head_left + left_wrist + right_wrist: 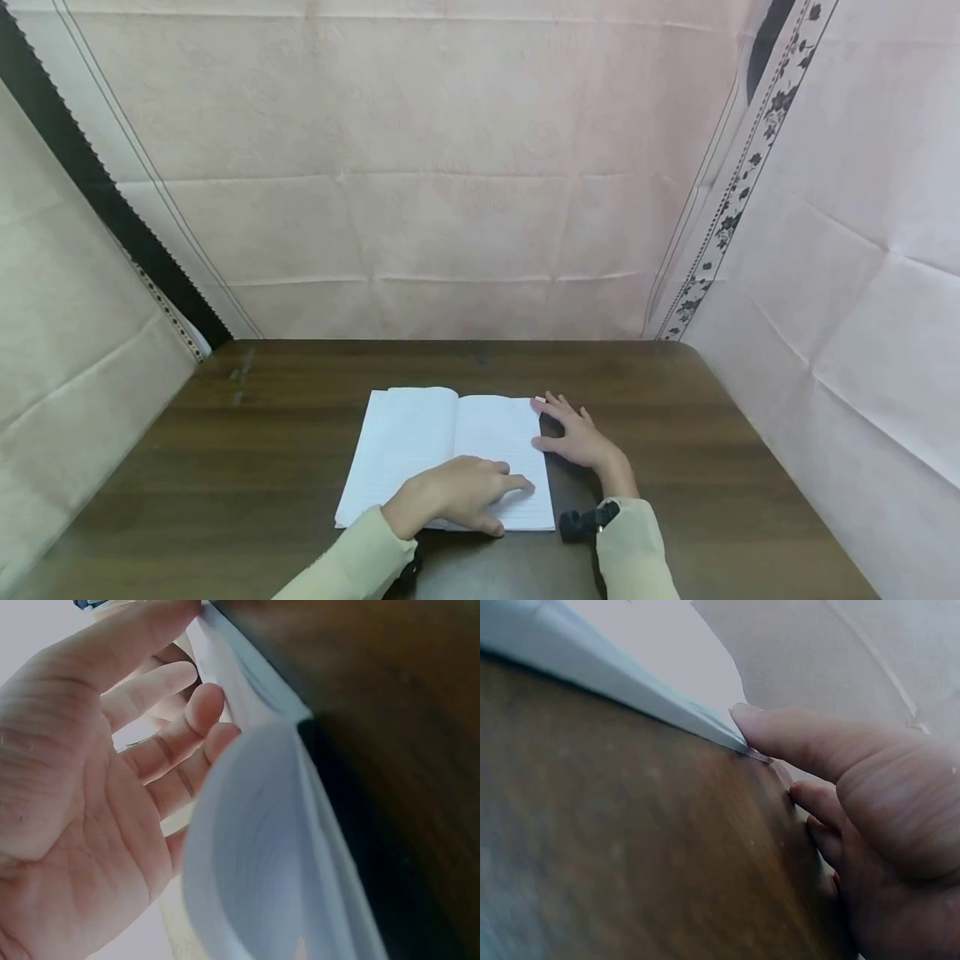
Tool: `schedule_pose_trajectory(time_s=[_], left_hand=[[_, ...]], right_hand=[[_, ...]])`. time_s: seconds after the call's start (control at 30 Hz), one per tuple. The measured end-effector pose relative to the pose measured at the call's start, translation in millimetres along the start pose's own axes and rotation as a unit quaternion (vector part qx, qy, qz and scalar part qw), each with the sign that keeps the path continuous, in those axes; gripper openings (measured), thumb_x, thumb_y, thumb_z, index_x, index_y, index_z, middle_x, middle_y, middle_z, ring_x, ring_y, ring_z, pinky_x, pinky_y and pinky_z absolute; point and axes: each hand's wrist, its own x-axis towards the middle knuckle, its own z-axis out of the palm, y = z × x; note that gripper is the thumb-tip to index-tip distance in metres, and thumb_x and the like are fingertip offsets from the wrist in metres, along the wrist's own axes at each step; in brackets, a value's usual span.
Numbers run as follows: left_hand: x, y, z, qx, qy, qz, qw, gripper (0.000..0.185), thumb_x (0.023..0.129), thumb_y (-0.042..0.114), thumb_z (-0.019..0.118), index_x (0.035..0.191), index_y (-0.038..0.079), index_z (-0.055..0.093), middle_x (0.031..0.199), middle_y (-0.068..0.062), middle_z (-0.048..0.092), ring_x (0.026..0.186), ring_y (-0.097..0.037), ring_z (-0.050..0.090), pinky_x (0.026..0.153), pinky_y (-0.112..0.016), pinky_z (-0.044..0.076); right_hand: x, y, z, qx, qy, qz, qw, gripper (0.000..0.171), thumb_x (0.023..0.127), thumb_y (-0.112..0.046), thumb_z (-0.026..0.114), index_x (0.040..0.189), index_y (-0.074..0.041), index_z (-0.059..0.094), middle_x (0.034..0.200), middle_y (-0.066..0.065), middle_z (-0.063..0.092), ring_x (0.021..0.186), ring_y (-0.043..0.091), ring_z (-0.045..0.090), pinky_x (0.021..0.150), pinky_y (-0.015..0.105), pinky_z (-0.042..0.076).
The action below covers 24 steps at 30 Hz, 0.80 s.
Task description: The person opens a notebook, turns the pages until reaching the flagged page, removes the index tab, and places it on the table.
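An open notebook (412, 433) with faintly lined white pages lies flat on the brown table. My left hand (461, 492) reaches across its lower part, palm down, the index finger extended over the right page (491, 425). In the left wrist view the pages (255, 847) bulge in a curve beside the loosely bent fingers (176, 746). At the notebook's upper right is my right hand (577, 437), fingers spread, with the index fingertip at the corner and the thumb at the side edge. The right wrist view shows a fingertip (750, 724) against the page edge.
The wooden table (247, 467) extends around the notebook on all sides. Pale cloth hangs behind it (450, 208) and along both sides, with a floral border (720, 225) at the right. A dark strap with a black device (581, 525) is on the right wrist.
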Motion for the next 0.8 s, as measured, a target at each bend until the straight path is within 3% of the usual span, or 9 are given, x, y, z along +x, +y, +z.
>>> schedule_pose_trajectory(time_s=[0.23,0.5,0.63,0.7,0.8], left_hand=[[3.3,1.6,1.9,0.036,0.037,0.003,0.9987,0.064,0.079,0.049,0.083,0.135,0.026,0.061,0.106,0.007,0.059,0.081,-0.002,0.053,0.076,-0.022,0.048],[1.6,-0.2,-0.3,0.019,0.035,0.009,0.9992,0.054,0.081,0.048,0.081,0.127,0.023,0.068,0.097,0.01,0.059,0.076,0.001,0.052,0.071,-0.019,0.045],[1.5,-2.3,-2.5,-0.009,0.049,0.022,0.9985,0.025,0.089,0.034,0.076,0.111,0.021,0.074,0.093,0.014,0.065,0.078,0.004,0.056,0.072,-0.017,0.047],[1.7,-2.1,-3.8,-0.019,0.064,0.021,0.9976,0.004,0.093,0.025,0.07,0.092,0.022,0.073,0.078,0.016,0.061,0.068,0.006,0.051,0.063,-0.015,0.043],[2.2,-1.9,-4.4,-0.022,0.085,0.007,0.9961,0.022,0.094,0.018,0.066,0.073,0.023,0.063,0.062,0.017,0.05,0.055,0.004,0.041,0.053,-0.015,0.034]], right_hand=[[1.7,0.5,-0.3,-0.008,-0.007,0.005,1.0,0.068,0.095,-0.037,0.067,0.153,-0.013,0.042,0.163,0.018,0.019,0.151,0.039,0.006,0.114,0.065,-0.005],[1.0,0.4,-1.2,0.007,-0.01,0.011,1.0,0.068,0.093,-0.035,0.068,0.153,-0.013,0.043,0.163,0.018,0.019,0.151,0.039,0.005,0.114,0.064,-0.005],[1.2,-0.8,-2.0,0.011,-0.012,0.01,1.0,0.068,0.093,-0.034,0.068,0.152,-0.012,0.043,0.163,0.019,0.02,0.151,0.04,0.005,0.114,0.065,-0.006],[1.2,-1.4,-2.1,0.014,-0.011,0.011,1.0,0.067,0.093,-0.034,0.069,0.152,-0.012,0.044,0.163,0.019,0.02,0.151,0.04,0.005,0.114,0.065,-0.006],[0.9,-2.5,-2.0,0.016,-0.012,0.01,1.0,0.067,0.094,-0.034,0.068,0.151,-0.01,0.044,0.163,0.02,0.02,0.151,0.041,0.005,0.113,0.065,-0.006]])
